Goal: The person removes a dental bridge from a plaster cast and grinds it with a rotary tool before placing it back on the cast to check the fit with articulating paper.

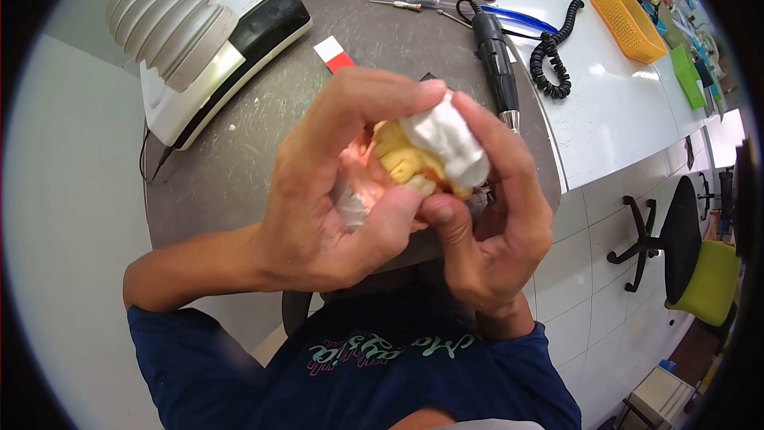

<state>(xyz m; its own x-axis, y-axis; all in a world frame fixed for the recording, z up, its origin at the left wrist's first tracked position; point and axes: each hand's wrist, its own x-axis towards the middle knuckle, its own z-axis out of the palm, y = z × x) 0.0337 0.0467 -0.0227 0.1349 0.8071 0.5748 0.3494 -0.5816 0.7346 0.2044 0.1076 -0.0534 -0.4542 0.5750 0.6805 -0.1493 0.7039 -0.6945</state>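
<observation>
**Dental model gripped in both hands!**

Between the fingers, over the table (239,191), the dental model (395,150) is held up. Its white piece (450,137) is pinched by the right hand (501,211); the pink part (362,171) is cupped by the left hand (322,183), a pale tooth-like piece (422,184) pressed at its thumb tip. Pressure is probably best kept light and even here, both parts braced squarely, so nothing is chipped or tilted.

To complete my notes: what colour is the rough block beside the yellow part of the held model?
The rough block is white, best seen in the head view.
</observation>
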